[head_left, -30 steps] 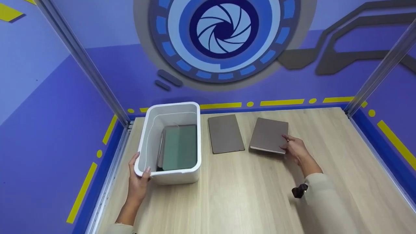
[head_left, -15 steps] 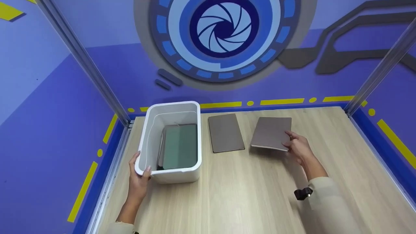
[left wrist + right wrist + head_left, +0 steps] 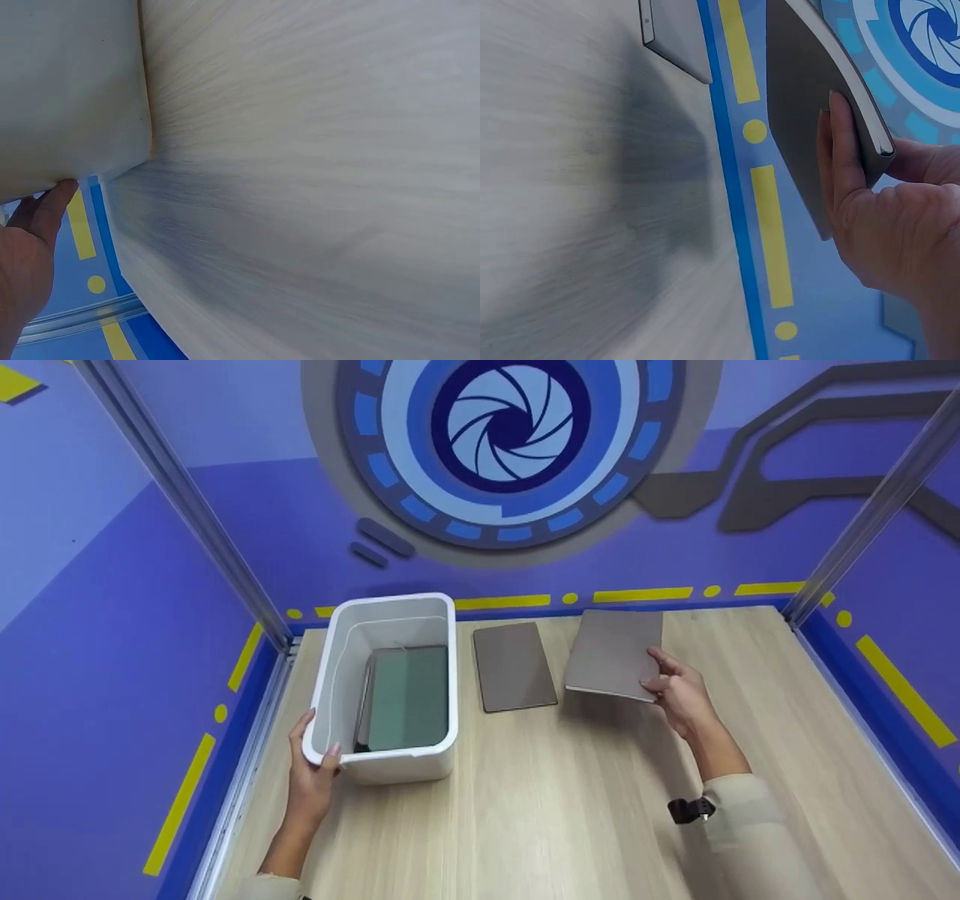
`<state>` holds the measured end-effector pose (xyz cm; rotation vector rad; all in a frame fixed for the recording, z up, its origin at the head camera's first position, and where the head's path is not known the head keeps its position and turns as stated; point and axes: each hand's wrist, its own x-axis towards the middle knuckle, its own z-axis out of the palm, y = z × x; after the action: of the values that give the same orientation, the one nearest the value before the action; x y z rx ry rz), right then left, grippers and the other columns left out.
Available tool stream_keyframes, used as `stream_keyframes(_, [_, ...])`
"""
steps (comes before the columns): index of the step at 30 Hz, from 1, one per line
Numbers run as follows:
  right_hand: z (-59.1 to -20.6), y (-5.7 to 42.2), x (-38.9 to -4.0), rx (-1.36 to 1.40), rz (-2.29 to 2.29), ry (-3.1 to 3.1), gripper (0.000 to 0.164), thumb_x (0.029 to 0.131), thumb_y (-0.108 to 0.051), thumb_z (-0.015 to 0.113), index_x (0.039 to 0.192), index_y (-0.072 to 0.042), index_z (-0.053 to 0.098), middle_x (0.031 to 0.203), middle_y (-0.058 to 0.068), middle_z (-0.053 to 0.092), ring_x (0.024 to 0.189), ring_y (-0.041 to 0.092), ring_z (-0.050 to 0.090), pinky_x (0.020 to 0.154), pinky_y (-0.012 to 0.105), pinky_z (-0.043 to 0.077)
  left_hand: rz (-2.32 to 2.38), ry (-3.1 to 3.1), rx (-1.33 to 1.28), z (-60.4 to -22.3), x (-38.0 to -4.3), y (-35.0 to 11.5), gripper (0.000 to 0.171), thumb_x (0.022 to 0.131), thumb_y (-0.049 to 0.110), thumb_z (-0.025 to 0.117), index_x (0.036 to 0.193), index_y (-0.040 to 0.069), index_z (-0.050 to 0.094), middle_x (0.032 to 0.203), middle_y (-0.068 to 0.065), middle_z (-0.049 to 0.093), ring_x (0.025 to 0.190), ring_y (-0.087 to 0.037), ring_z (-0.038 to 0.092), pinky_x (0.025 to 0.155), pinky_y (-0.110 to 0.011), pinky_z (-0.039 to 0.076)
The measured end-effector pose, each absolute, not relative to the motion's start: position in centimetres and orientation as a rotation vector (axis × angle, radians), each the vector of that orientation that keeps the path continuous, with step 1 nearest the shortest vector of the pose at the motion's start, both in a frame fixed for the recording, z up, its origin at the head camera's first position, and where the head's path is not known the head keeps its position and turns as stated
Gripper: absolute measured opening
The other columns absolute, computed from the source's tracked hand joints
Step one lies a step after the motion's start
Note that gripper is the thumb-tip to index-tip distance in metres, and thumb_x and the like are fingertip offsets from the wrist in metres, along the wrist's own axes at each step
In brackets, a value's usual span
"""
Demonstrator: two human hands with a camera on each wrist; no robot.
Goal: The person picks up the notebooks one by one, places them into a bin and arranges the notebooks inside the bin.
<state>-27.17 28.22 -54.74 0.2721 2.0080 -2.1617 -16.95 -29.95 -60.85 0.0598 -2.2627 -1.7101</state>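
Observation:
My right hand pinches a grey-brown notebook by its near right corner, thumb on the cover and fingers underneath. In the right wrist view this notebook is off the table, its white page edges showing. A second grey-brown notebook lies flat between it and a white plastic bin. At the bin's near left corner my left hand grips the rim, thumb over the front edge. Inside the bin a green notebook lies on top of darker ones. The left wrist view shows fingers against the bin's wall.
The wooden table is bounded by a patterned blue wall at the back and panels on both sides. Metal posts rise at its rear corners. A black device sits at the right wrist.
The right hand has raised the grey-brown notebook higher off the table, its far edge rising toward the wall. The left hand keeps its hold on the bin; the whole head view shifts slightly.

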Motion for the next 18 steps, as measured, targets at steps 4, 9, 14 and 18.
stream_keyframes(4, [-54.6, 27.7, -27.0, 0.273, -2.153, 2.026, 0.079, 0.102, 0.007, 0.050, 0.171, -0.010, 0.018, 0.181, 0.012, 0.006, 0.133, 0.013, 0.049, 0.086, 0.015, 0.053, -1.700, -2.272, 0.052, -60.8, -16.7, -30.2, 0.074, 0.102, 0.014, 0.056, 0.168, 0.020, 0.022, 0.162, -0.018, 0.043, 0.128, -0.020, 0.055, 0.090, -0.017, 0.052])
stream_keyframes(9, [-54.3, 27.7, -26.9, 0.261, -2.166, 2.013, 0.078, 0.103, 0.007, 0.049, 0.172, -0.009, 0.016, 0.181, 0.016, 0.010, 0.136, 0.017, 0.048, 0.090, 0.016, 0.053, -1.693, -2.277, 0.053, -60.6, -16.6, -30.0, 0.074, 0.103, 0.014, 0.056, 0.168, 0.020, 0.022, 0.165, -0.016, 0.041, 0.133, -0.025, 0.053, 0.094, -0.015, 0.050])
stream_keyframes(14, [-53.6, 27.6, -26.6, 0.233, -2.193, 2.001, 0.078, 0.103, 0.007, 0.049, 0.171, -0.008, 0.015, 0.179, 0.020, 0.012, 0.133, 0.015, 0.049, 0.091, 0.016, 0.053, -1.702, -2.283, 0.066, -60.4, -16.7, -29.9, 0.074, 0.103, 0.015, 0.056, 0.168, 0.021, 0.022, 0.165, -0.017, 0.040, 0.135, -0.033, 0.052, 0.093, -0.015, 0.050])
stream_keyframes(18, [-53.1, 27.3, -26.5, 0.215, -2.221, 1.982, 0.078, 0.103, 0.008, 0.048, 0.172, -0.008, 0.014, 0.180, 0.019, 0.008, 0.148, 0.023, 0.038, 0.092, 0.014, 0.052, -1.711, -2.292, 0.075, -60.5, -16.7, -30.0, 0.074, 0.104, 0.018, 0.057, 0.168, 0.023, 0.021, 0.164, -0.019, 0.041, 0.134, -0.039, 0.052, 0.091, -0.017, 0.051])
